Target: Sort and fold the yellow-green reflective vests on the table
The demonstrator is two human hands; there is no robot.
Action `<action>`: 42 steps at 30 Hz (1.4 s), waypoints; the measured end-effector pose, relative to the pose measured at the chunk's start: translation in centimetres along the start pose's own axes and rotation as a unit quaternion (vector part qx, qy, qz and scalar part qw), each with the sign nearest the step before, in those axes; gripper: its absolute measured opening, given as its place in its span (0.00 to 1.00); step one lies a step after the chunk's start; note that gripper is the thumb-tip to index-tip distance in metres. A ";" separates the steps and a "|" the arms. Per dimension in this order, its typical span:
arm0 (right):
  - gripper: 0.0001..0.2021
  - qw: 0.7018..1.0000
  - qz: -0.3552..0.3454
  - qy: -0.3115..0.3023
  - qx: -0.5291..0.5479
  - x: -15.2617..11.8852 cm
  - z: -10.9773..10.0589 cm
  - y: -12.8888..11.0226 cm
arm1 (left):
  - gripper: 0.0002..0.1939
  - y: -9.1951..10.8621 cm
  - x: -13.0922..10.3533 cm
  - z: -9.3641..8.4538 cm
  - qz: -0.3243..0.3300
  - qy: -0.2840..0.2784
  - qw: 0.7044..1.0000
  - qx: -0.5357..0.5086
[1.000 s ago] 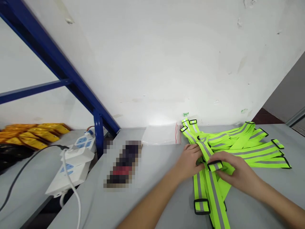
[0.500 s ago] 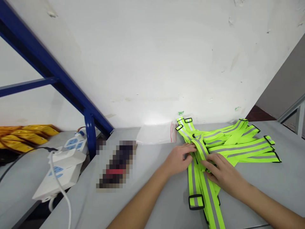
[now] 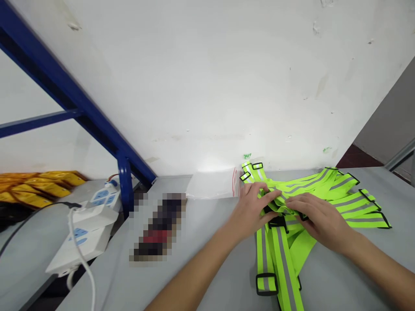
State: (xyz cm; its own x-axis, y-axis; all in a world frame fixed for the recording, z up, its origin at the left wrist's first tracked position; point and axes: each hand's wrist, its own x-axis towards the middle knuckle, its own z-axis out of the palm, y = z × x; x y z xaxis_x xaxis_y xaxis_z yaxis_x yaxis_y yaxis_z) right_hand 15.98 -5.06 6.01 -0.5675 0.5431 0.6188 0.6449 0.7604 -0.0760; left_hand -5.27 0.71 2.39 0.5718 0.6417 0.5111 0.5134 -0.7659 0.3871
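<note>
The left hand (image 3: 254, 207) is partly closed, thumb and fingers pinching the bunched middle of the reflective straps (image 3: 287, 268); the right hand (image 3: 319, 218) is half curled over the same bunch from the right, fingertips on the fabric, its grip partly hidden. The yellow-green straps, with grey stripes and black buckles, spread over the right part of the counter (image 3: 207, 268), some ends toward the near edge, others far and right. Clear bags (image 3: 212, 183) lie left of them by the wall (image 3: 207, 86), and white power strips (image 3: 87, 237) sit at the left
</note>
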 end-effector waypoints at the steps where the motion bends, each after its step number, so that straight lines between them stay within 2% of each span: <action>1: 0.19 1.000 0.000 0.003 0.002 0.4 -0.6 0.2 | 0.18 0.2 0.6 -0.4 0.001 0.006 1.000 0.003; 4: 0.17 1.000 0.016 0.018 0.010 1.3 -1.9 0.8 | 0.11 0.9 2.3 -1.2 0.007 -0.011 0.999 -0.047; 6: 0.17 0.999 0.028 0.035 0.006 1.6 -2.3 1.1 | 0.12 1.5 3.1 -1.3 -0.016 -0.050 0.991 -0.119; 8: 0.16 0.998 0.040 0.050 -0.015 1.9 -2.3 1.3 | 0.14 2.2 3.6 -1.0 -0.057 -0.064 0.978 -0.192; 12: 0.15 0.995 0.042 0.072 -0.060 2.2 -1.1 0.7 | 0.09 3.3 3.3 0.3 -0.134 -0.011 0.949 -0.284; 15: 0.18 0.994 0.038 0.064 -0.083 2.3 0.7 -0.1 | 0.07 3.2 2.6 1.4 -0.188 0.026 0.922 -0.338; 19: 0.19 0.995 0.077 0.020 -0.055 1.9 2.6 0.1 | 0.15 2.5 1.5 1.6 -0.228 0.017 0.876 -0.424; 22: 0.19 0.990 0.141 0.012 0.015 1.5 2.5 0.8 | 0.17 2.1 0.8 0.8 -0.219 -0.005 0.862 -0.458; 24: 0.19 0.982 0.181 0.014 0.058 1.3 1.9 1.1 | 0.18 1.8 0.4 0.3 -0.199 -0.024 0.868 -0.454; 26: 0.17 0.978 0.184 0.013 0.094 1.2 1.1 1.0 | 0.19 1.4 0.0 0.0 -0.181 -0.026 0.886 -0.425; 28: 0.16 0.981 0.154 0.016 0.115 1.0 0.7 0.7 | 0.19 1.0 -0.3 0.1 -0.144 -0.012 0.923 -0.356; 30: 0.13 0.987 0.112 0.020 0.116 0.8 0.7 0.1 | 0.17 0.6 -0.6 0.4 -0.083 0.023 0.967 -0.238; 32: 0.09 0.994 0.053 0.026 0.095 0.4 1.3 -0.9 | 0.16 0.4 -0.8 0.7 -0.031 0.062 0.991 -0.117; 33: 0.06 0.996 0.018 0.029 0.076 0.2 1.6 -1.5 | 0.16 0.4 -0.9 0.8 -0.030 0.083 0.993 -0.073; 35: 0.07 0.998 -0.044 0.029 0.030 -0.1 2.6 -2.9 | 0.14 0.3 -1.0 1.0 -0.091 0.116 0.988 -0.044; 38: 0.10 0.996 -0.085 0.011 -0.026 -0.5 4.6 -4.5 | 0.04 -0.1 -0.9 1.1 -0.246 0.100 0.955 -0.129; 40: 0.09 0.997 -0.065 0.001 -0.040 -0.9 6.0 -4.9 | 0.08 -0.5 -0.8 0.9 -0.303 0.071 0.929 -0.201; 42: 0.06 0.999 -0.018 -0.012 -0.038 -1.2 7.0 -4.8 | 0.12 -0.8 -0.6 0.8 -0.326 0.052 0.909 -0.253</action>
State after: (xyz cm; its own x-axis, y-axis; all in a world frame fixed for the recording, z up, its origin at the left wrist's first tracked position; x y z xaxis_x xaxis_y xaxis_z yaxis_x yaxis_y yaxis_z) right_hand 9.96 -6.88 0.12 -0.6032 0.5251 0.6003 0.6597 0.7515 0.0055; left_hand -5.55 0.93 1.17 0.1742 0.9789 0.1065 0.3464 -0.1622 0.9240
